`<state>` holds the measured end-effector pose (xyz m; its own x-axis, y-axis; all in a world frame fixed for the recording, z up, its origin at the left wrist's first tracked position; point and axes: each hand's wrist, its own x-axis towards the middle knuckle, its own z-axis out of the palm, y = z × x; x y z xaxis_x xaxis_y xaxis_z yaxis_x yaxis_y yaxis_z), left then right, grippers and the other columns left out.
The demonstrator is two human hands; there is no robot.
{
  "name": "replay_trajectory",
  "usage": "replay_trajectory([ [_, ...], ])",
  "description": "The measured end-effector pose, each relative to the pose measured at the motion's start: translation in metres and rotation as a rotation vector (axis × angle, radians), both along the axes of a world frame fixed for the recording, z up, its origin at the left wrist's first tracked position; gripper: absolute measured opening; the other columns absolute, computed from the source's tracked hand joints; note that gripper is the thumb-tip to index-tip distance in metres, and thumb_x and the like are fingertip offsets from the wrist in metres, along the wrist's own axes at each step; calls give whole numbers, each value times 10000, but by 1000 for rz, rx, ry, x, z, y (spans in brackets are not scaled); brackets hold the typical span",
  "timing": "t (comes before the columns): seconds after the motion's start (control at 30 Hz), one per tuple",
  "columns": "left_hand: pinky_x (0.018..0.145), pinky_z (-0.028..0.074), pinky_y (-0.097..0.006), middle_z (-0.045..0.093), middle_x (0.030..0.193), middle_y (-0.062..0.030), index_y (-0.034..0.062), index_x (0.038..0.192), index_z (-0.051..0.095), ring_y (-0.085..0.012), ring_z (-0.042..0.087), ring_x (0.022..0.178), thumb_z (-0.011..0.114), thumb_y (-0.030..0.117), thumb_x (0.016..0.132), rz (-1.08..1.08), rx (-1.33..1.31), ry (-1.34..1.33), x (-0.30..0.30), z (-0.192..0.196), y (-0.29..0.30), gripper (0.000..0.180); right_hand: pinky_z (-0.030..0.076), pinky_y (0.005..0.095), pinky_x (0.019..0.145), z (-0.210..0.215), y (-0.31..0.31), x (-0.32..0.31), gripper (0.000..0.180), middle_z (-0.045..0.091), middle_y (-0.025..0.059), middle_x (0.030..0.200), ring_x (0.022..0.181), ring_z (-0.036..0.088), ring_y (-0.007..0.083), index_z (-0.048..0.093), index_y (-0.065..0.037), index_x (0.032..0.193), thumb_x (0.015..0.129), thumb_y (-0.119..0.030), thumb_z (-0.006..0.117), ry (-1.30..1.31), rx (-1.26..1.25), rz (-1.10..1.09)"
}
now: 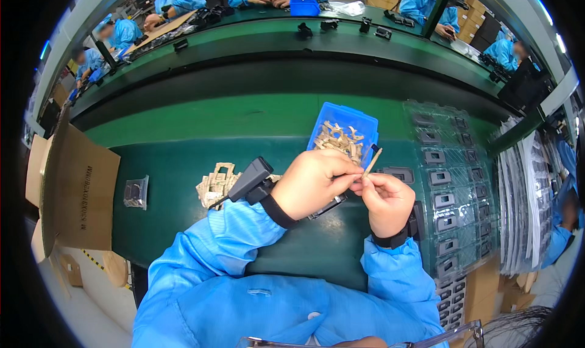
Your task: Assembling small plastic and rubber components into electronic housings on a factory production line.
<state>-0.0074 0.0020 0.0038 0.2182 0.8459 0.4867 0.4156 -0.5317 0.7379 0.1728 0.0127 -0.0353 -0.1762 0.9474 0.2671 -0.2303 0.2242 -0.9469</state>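
My left hand [317,182] and my right hand [388,203] meet over the middle of the bench, fingertips pinched together on a thin tan strip [373,163]. The strip points up and away from me, its lower end hidden by the fingers. Just beyond my hands stands a blue plastic bin [323,113] with many loose tan pieces [339,139] in it. To the left of my left wrist lies a pile of tan rectangular frames [214,184]. Below my left hand a dark object [329,208] rests on the bench, mostly covered.
A clear plastic tray [460,165] with rows of grey parts lies at the right, beside a grey part [399,175]. Stacked trays [518,195] stand farther right. At the left are a wrapped dark item [136,192] and a cardboard box [85,189]. Co-workers sit across a conveyor [256,55].
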Motion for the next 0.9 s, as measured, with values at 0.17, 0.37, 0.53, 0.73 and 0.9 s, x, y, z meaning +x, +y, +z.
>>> replay_trajectory([
  [0.17, 711, 559, -353, 695, 879, -140, 5, 970, 703, -296, 691, 817, 716, 43, 834, 84, 107, 108, 2, -12, 3, 142, 597, 287, 772, -5, 0, 3, 97, 713, 159, 949, 845, 723, 199, 682, 80, 980, 888, 89, 653, -45, 8, 33],
  [0.37, 770, 573, -318, 723, 929, -109, 12, 1036, 732, -234, 718, 868, 704, 35, 871, 28, 35, -76, 3, -3, 1, 169, 598, 305, 789, -1, -2, 0, 91, 714, 166, 952, 850, 723, 211, 677, 86, 986, 904, 82, 636, 20, -12, -17],
  [0.53, 787, 564, -304, 726, 943, -106, 14, 1046, 746, -219, 717, 877, 700, -7, 858, 10, 26, -56, 1, -8, 2, 195, 598, 308, 803, -5, 0, -1, 95, 711, 166, 950, 861, 719, 209, 671, 87, 988, 904, 92, 628, 22, -18, 8],
  [0.73, 801, 555, -297, 713, 937, -98, 10, 1038, 741, -210, 704, 872, 694, 1, 868, -80, -55, -108, 2, -3, 2, 177, 599, 313, 814, -3, 0, 3, 96, 711, 168, 943, 861, 719, 206, 671, 87, 980, 902, 103, 616, 16, -14, 9],
  [0.9, 776, 557, -304, 705, 947, -108, 3, 1024, 737, -215, 700, 862, 708, 24, 861, -47, -7, 16, -2, -1, 0, 167, 598, 309, 810, -8, 1, 1, 87, 710, 159, 950, 873, 717, 202, 674, 84, 969, 897, 102, 628, 36, -10, 27],
])
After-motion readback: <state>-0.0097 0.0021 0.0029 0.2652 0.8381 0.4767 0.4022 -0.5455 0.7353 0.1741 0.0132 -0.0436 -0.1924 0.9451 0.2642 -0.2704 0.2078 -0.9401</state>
